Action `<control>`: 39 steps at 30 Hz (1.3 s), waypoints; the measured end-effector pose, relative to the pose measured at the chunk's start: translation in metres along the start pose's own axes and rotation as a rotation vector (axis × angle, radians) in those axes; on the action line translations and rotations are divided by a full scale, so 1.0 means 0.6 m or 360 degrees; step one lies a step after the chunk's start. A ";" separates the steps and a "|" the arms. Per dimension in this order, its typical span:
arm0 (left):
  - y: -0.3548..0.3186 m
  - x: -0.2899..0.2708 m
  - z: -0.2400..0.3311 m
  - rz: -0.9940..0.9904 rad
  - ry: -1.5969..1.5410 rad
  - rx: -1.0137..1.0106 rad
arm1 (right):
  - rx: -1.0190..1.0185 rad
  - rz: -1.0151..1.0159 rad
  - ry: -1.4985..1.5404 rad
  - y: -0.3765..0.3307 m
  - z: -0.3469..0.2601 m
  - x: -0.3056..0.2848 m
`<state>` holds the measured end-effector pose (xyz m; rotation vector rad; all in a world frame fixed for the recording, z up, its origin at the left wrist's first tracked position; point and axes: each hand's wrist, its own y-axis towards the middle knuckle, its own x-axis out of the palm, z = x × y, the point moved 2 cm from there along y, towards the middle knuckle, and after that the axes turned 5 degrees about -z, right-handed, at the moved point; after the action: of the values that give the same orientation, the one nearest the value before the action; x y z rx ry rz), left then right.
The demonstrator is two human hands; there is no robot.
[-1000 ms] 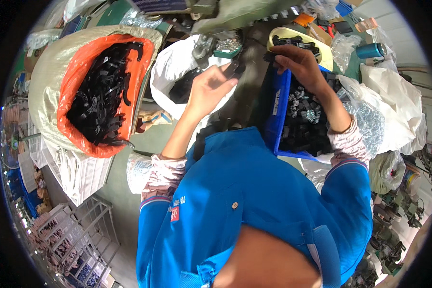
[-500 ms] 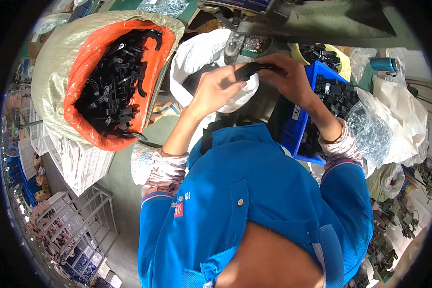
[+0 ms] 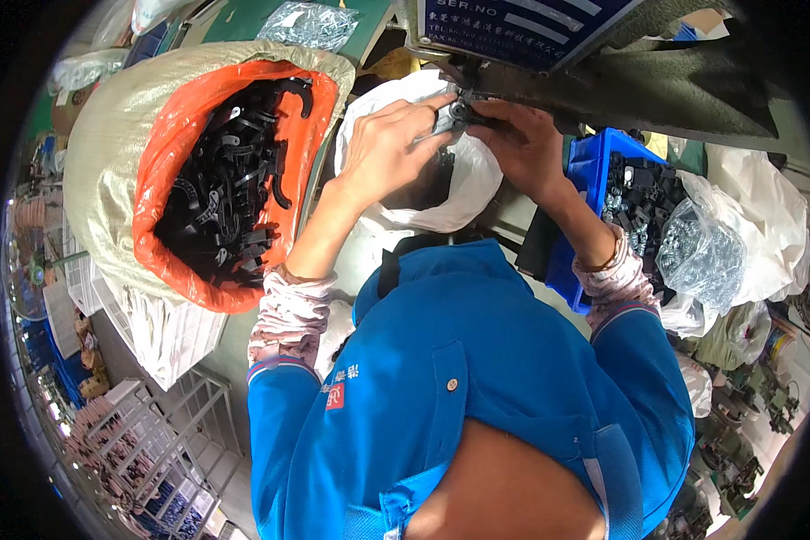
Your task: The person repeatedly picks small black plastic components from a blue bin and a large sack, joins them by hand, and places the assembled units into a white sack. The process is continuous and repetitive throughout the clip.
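Note:
Both of my hands are raised in front of me at a dark green machine, closed on one small black plastic part (image 3: 463,112). My left hand (image 3: 389,148) pinches it from the left, thumb and fingers pressed together. From the right, my right hand (image 3: 524,148) grips the other end. The part sits right under the machine's lower metal tip, above a white bag (image 3: 468,193) that stands open below. Fingers cover most of the part, so its full shape is hidden.
An orange-lined sack (image 3: 166,243) full of curved black parts stands at the left. On the right are a blue bin (image 3: 588,171) of small black pieces and a clear bag (image 3: 706,247) of metal bits. The machine body (image 3: 639,90) with its blue plate (image 3: 522,31) overhangs the far side.
Both hands have moved up and away from me with the black part, bringing it to the machine's tip. My view has shifted, and more of the machine's blue plate shows.

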<state>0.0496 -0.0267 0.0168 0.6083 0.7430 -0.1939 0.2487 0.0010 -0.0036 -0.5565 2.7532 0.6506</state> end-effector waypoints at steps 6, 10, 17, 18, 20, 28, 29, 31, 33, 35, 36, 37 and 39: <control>0.029 -0.002 -0.029 -0.0080 0.0011 0.0024 | 0.0094 0.0134 -0.0129 0.004 0.019 0.004; 0.037 -0.011 -0.028 -0.0285 0.0064 -0.0128 | 0.0228 0.0037 -0.0128 0.020 0.023 -0.001; 0.037 0.000 -0.040 -0.0444 -0.0058 -0.0374 | 0.0596 -0.0004 0.0170 0.015 0.057 0.012; 0.036 0.000 -0.040 -0.0449 -0.0038 -0.0376 | 0.0677 -0.0033 0.0106 0.020 0.053 0.008; 0.041 0.000 -0.045 -0.0451 0.0005 -0.0366 | 0.0713 -0.0055 0.0079 0.022 0.052 0.004; 0.029 -0.015 -0.036 -0.0496 0.0087 -0.0333 | 0.0794 -0.0046 0.0250 0.016 0.133 -0.040; 0.030 -0.013 -0.038 -0.0469 0.0069 -0.0289 | 0.0753 -0.0035 0.0019 0.022 0.168 -0.047; 0.026 -0.013 -0.040 -0.0421 0.0040 -0.0328 | 0.0617 -0.0088 -0.0484 0.044 0.228 -0.049; 0.022 -0.008 -0.042 -0.0379 -0.0028 -0.0348 | 0.0523 -0.0188 -0.0993 0.058 0.270 -0.048; 0.024 -0.013 -0.037 -0.0422 -0.0002 -0.0414 | 0.0468 -0.0345 -0.1479 0.066 0.298 -0.035; 0.025 -0.016 -0.035 -0.0445 0.0012 -0.0447 | 0.0441 -0.0432 -0.1725 0.067 0.307 -0.027; 0.023 -0.014 -0.034 -0.0428 -0.0001 -0.0438 | 0.0408 -0.0515 -0.1944 0.061 0.316 -0.019; 0.017 -0.010 -0.036 -0.0394 -0.0024 -0.0418 | 0.0299 -0.0657 -0.2323 0.057 0.321 -0.003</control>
<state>0.0364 -0.0058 0.0132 0.2641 0.8130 -0.3229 0.2665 0.1206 -0.1570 -0.3380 1.2584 0.3969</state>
